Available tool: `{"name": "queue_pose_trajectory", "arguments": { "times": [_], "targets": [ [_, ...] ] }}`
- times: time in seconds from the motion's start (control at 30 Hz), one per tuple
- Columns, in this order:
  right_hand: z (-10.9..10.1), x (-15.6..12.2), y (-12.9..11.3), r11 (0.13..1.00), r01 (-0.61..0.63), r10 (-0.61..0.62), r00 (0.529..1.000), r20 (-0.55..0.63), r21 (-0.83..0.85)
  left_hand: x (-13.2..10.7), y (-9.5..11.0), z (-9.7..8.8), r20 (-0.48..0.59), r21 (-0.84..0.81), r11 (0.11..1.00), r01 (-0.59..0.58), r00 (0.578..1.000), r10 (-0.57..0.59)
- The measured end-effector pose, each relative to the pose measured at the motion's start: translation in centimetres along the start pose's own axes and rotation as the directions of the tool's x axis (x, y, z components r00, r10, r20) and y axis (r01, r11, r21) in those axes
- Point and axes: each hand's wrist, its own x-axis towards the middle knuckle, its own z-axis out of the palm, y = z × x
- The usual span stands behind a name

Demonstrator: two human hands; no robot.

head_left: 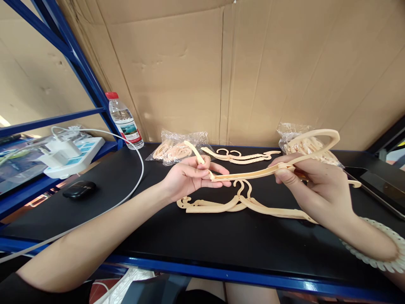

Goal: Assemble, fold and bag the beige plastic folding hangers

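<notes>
- Closest to us, our forearms reach over the blue front edge [221,275] of the black table [202,245], with the hands apart from each other.
- Between them, the hanger arm [249,173] hangs in the air above the middle of the table, its looped end rising to the right.
- Our right hand [313,185] is closed on the arm just below the loop. Our left hand [190,177] pinches a short curved piece [194,153] where the arm's thin tip meets the fingertips. We cannot tell whether the two parts are joined.
- We judge the arm light, smooth and springy. It is thin enough to bend or snap if levered at the tip, so the thicker part near the loop is the safer grip.
- Just below it, a whole hanger [221,206] lies flat, and more hanger parts [243,157] lie further back.
- Two clear bags of parts sit at the rear, one to the left [177,147] and one to the right [294,137].
- On the left are a water bottle [125,122], a white cable [137,177] and a small black case [79,189].
- A tablet [379,188] lies near our right wrist, which wears a bracelet [384,255].
- Most open room is on the bare top between the flat hanger and the front edge.
- A cardboard wall [253,63] closes off the back, so the long arm has little swing that way.
</notes>
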Motion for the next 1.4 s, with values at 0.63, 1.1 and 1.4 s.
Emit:
{"name": "queue_pose_trajectory", "arguments": {
  "times": [0.63,1.1,1.4],
  "targets": [
    [0.0,-0.2,-0.4,0.998,0.038,-0.041,0.996,-0.079,-0.043,-0.2,0.0,0.4,-0.026,0.042,0.999,-0.017,1.0,0.018],
    [0.2,0.0,0.1,0.995,-0.091,0.092,0.995,-0.047,0.027,-0.4,-1.0,0.9,-0.093,0.253,0.954,-0.16,0.978,0.188],
    [0.6,0.3,0.6,0.963,-0.266,0.263,0.964,0.048,0.053,0.1,-1.6,1.1,-0.196,0.279,0.95,-0.139,0.96,0.198]
  ]
}}
